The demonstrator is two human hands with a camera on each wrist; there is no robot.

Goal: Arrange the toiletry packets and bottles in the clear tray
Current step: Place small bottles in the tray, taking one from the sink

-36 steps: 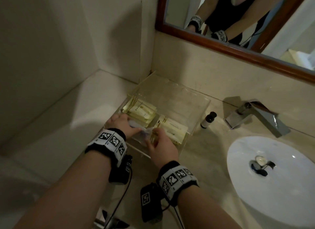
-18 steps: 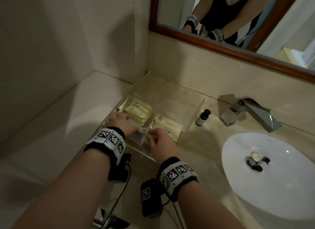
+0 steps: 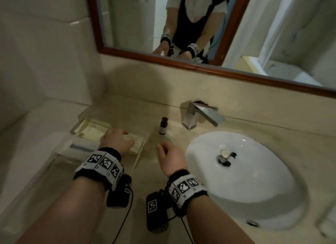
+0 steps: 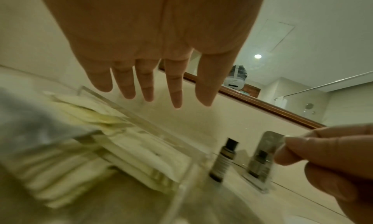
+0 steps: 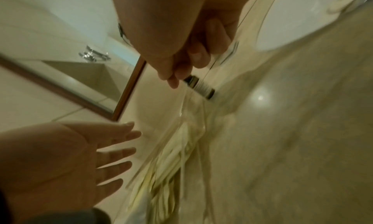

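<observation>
The small bottle point(image 3: 163, 126) stands on the surface just right of the tray point(image 3: 112, 114), not yet inside. It looks light, hard and maybe slippery, so its middle seems the best place to hold. The right hand point(image 3: 171, 157) is near it, fingers loosely curled, holding nothing. The left hand point(image 3: 116, 141) is flat and wide over the packets point(image 3: 94, 132). There is room behind them, but the tray's clear wall is easy to bump.

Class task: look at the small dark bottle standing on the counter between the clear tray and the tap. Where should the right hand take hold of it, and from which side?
Probably the labelled body of the small dark bottle, pinched just below its cap. It stands upright outside the clear tray, whose wall is close on its left, with the tap behind. So the right hand should come from the front.
</observation>
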